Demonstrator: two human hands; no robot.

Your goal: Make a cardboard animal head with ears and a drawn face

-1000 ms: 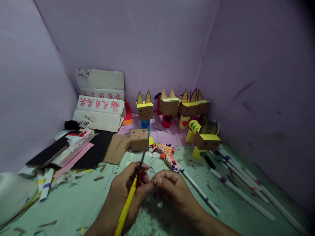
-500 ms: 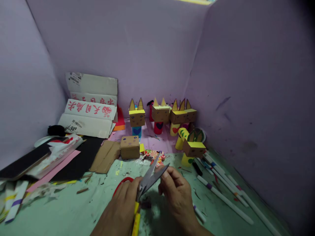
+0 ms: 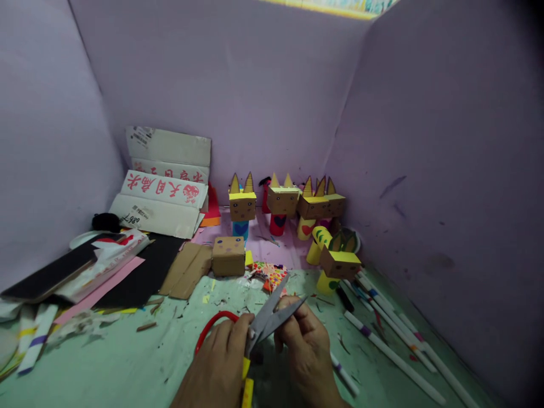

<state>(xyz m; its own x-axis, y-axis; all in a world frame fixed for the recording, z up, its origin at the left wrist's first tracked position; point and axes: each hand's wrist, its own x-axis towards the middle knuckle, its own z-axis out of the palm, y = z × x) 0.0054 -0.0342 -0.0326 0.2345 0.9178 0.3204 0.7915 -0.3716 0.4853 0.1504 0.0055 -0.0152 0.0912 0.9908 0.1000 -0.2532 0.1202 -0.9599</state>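
Observation:
My left hand (image 3: 216, 362) is shut on a pair of scissors (image 3: 266, 321), with a red handle loop at its left and a yellow part below. The grey blades are parted and point up and to the right. Close against the lower blade is my right hand (image 3: 306, 354), its fingertips pinched together. Whatever those fingers hold is hidden or too small to name. Just beyond the blade tips lies a scrap of colourful patterned material (image 3: 272, 273). A cardboard box head (image 3: 228, 262) with a drawn face sits behind it to the left.
Several cardboard-headed figures (image 3: 242, 207) with pointed ears stand at the back. Folded cartons (image 3: 164, 190), black sheets (image 3: 140, 277) and cardboard pieces (image 3: 187, 269) lie left. White marker pens (image 3: 395, 357) spread along the right. Bits of scrap dot the green surface (image 3: 127, 368).
The whole view has shifted slightly, so the scene sits further right. More of the red handle loop shows now. The blades stay parted, and my right fingers remain pinched beside them.

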